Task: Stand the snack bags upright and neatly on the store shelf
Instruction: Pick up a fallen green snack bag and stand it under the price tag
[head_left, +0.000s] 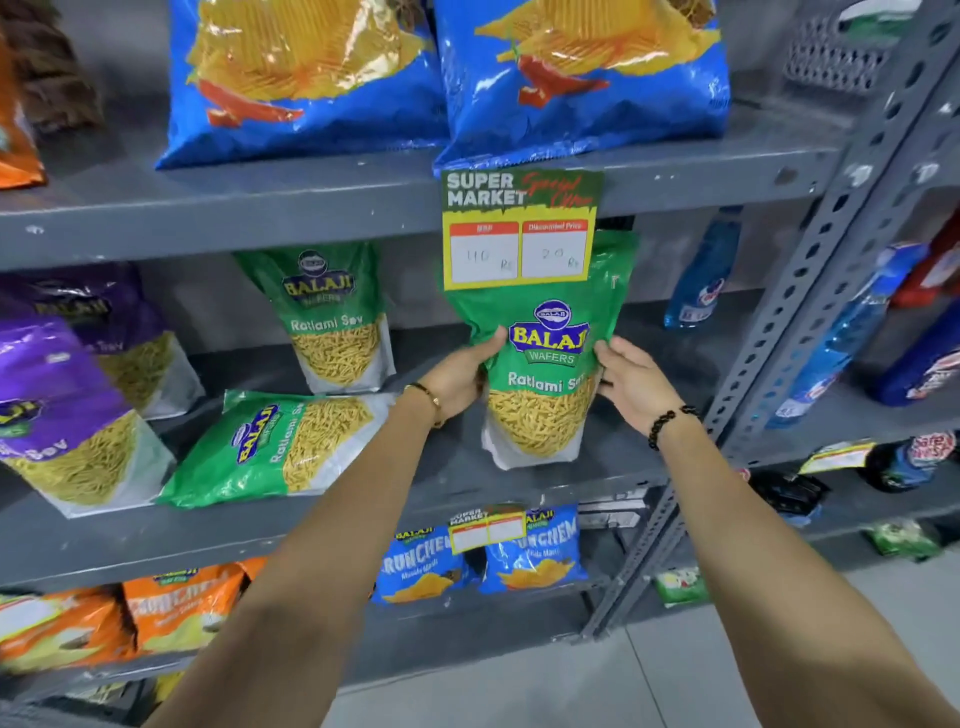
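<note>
Centre of frame: I hold a green Balaji Ratlami Sev pouch (540, 374) upright on the middle shelf (613, 457), left hand (460, 382) and right hand (631, 382) with fingers closed lightly on its side edges. Likely light, crinkly, slippery film; best gripped low at the sides. Another green pouch (275, 447) lies flat, lower left.

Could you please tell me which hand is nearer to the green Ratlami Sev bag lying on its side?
Left. The left hand is just right of the lying bag; the right hand is farther right.
</note>
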